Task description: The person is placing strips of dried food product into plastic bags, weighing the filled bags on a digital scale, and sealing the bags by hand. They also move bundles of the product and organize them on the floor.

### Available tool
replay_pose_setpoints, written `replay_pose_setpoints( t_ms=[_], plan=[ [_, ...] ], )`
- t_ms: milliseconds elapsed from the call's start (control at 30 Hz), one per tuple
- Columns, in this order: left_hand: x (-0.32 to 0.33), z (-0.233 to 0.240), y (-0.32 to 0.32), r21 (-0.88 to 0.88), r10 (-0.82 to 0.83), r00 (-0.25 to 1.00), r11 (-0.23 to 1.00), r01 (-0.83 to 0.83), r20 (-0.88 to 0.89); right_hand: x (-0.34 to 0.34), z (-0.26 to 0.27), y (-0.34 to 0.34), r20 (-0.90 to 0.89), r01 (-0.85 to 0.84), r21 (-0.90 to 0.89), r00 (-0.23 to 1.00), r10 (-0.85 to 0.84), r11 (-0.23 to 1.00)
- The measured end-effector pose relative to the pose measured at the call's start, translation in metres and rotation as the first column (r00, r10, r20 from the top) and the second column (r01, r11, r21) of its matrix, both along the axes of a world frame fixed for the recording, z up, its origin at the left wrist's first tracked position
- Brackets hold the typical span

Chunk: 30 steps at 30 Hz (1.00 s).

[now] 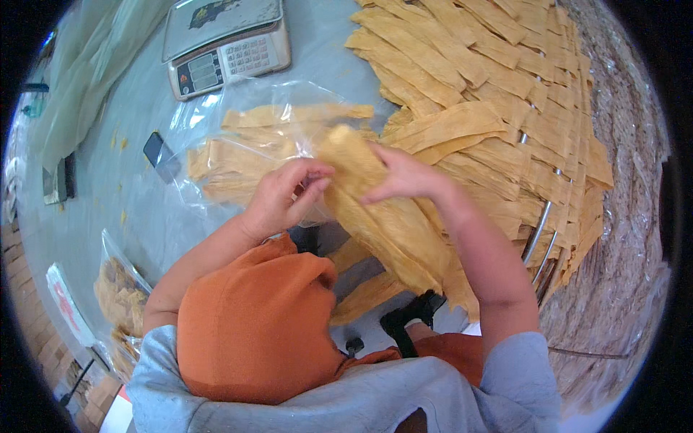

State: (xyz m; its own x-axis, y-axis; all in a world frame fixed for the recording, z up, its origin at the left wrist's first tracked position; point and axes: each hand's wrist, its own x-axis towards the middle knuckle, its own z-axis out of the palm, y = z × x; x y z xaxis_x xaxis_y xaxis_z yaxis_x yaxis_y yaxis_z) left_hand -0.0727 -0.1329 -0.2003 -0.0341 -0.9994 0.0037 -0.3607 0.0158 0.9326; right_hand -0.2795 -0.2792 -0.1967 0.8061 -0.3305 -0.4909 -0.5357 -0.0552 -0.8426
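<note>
My right hand (406, 174) grips a folded bundle of flat yellow strips (398, 233), which look like dried bean-curd skin. The bundle's upper end is blurred and lies at the mouth of a clear plastic bag (187, 116). More yellow strips (233, 162) lie inside that bag, their ends pointing left. With thumb and fingertips together, my left hand (284, 197) pinches the bag's edge, just left of the bundle. The thin film between those fingertips is hard to make out.
A large stack of yellow strips (487, 70) lies over metal bars (536, 233) at the right. Ahead stands a digital scale (227, 59). A phone (155, 149) rests on the grey table (135, 211). A filled clear bag (122, 297) sits at the lower left. Wrapped brown sheets (622, 216) line the far right.
</note>
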Motion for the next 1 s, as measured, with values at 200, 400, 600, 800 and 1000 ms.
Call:
replay_pose_setpoints(
  t_ms=[200,400,600,800,1000],
  plan=[
    [0.003,0.038,-0.017,-0.239,-0.340,0.937,0.906,0.350,0.080,0.156,-0.035,0.009,-0.023,-0.420,-0.148,0.906,0.422,0.895],
    [0.017,-0.007,-0.007,0.529,-0.041,0.926,0.811,0.250,-0.375,0.069,-0.077,0.060,0.186,-0.153,-0.591,0.930,0.318,0.792],
    [0.036,0.001,-0.070,0.767,-0.659,0.752,0.484,0.422,0.002,-0.090,-0.079,-0.029,0.295,0.921,-0.387,0.082,-0.952,-0.041],
    [-0.051,-0.013,-0.237,0.267,-0.508,0.465,0.830,0.490,0.725,-0.114,-0.083,-0.075,0.243,0.988,-0.013,-0.147,-0.959,-0.154],
    [-0.083,-0.130,-0.304,-0.072,-0.124,0.242,0.741,0.667,0.962,-0.164,0.032,-0.011,0.387,0.945,0.328,-0.111,-0.915,0.024]
  ],
)
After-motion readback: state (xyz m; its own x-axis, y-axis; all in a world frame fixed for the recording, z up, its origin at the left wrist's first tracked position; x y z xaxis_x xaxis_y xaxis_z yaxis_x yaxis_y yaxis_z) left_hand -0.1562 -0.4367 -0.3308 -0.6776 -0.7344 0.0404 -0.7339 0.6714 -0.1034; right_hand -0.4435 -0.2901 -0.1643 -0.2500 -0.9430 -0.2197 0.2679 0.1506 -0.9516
